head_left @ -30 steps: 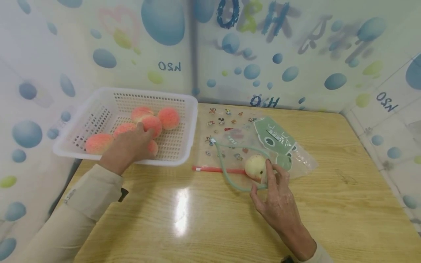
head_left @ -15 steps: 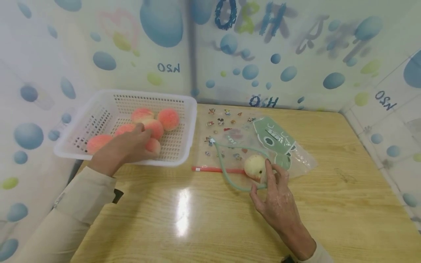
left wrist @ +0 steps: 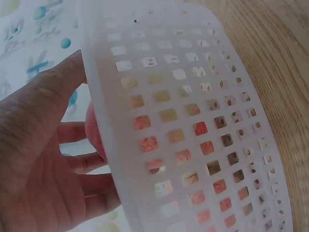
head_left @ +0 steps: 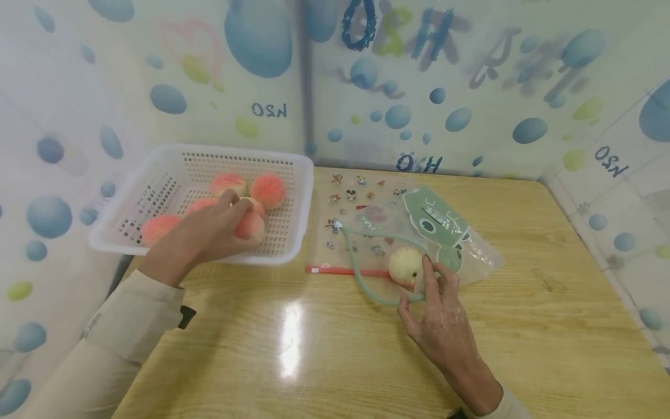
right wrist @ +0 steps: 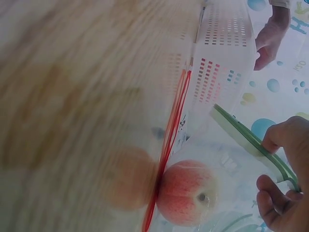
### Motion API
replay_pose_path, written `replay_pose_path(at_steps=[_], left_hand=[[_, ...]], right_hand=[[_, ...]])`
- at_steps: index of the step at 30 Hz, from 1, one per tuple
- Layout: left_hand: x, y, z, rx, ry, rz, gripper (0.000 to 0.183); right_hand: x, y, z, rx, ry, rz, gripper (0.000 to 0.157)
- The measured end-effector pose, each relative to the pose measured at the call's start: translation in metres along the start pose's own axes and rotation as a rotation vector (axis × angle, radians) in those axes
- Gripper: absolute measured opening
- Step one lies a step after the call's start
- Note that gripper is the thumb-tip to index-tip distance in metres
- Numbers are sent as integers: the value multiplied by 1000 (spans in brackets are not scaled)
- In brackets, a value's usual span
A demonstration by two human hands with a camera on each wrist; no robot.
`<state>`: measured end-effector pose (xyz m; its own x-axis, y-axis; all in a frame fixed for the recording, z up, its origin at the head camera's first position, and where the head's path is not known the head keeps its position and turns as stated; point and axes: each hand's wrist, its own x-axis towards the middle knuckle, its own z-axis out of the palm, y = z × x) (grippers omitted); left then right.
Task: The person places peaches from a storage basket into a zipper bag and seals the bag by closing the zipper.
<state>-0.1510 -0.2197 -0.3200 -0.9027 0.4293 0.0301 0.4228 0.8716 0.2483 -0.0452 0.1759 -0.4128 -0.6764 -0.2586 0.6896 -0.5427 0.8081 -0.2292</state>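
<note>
My left hand (head_left: pixel 206 235) reaches into the white plastic basket (head_left: pixel 306 209) and grips a pink peach (head_left: pixel 253 226) near its front side. In the left wrist view, the basket wall (left wrist: pixel 111 96) covers most of that peach (left wrist: pixel 93 130). My right hand (head_left: pixel 445 326) pinches the green zip edge (head_left: pixel 361 279) of a clear bag with a green cartoon print (head_left: pixel 439 218), and its mouth stands spread apart. A pale peach (head_left: pixel 405 265) lies inside this bag, close to the right fingers; the right wrist view shows its pink side (right wrist: pixel 181 188) and stem hollow.
Several other peaches, one of them at the back right (head_left: pixel 268 191), lie in the basket. Under the green-edged bag is a second clear bag with small cartoon prints and a red zip strip (head_left: pixel 335 269). Patterned walls (head_left: pixel 366 134) enclose the wooden table (head_left: pixel 335 361).
My left hand has shifted slightly right in the basket, and the peach in its fingers has come up and right. The right hand and the bag have stayed put.
</note>
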Motion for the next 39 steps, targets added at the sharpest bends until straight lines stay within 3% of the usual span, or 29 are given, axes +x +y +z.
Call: replay_pose_path(at_steps=[4, 7, 18, 23, 30, 39], left_hand=[[1, 2, 4, 12, 94, 83, 43], [3, 3, 8, 13, 127, 117, 43], [6, 8, 17, -1, 98, 128, 64], [10, 10, 23, 0, 171, 193, 66], [13, 15, 25, 0, 212, 208, 64], [14, 19, 25, 13, 327, 323, 63]], right_hand=[[0, 1, -1, -16, -1, -4, 69], [0, 2, -1, -29, -3, -4, 69], [-2, 2, 0, -5, -5, -5, 69], [1, 6, -1, -8, 8, -26, 68], [1, 7, -2, -19, -30, -5, 69], [1, 9, -4, -7, -24, -7, 69]])
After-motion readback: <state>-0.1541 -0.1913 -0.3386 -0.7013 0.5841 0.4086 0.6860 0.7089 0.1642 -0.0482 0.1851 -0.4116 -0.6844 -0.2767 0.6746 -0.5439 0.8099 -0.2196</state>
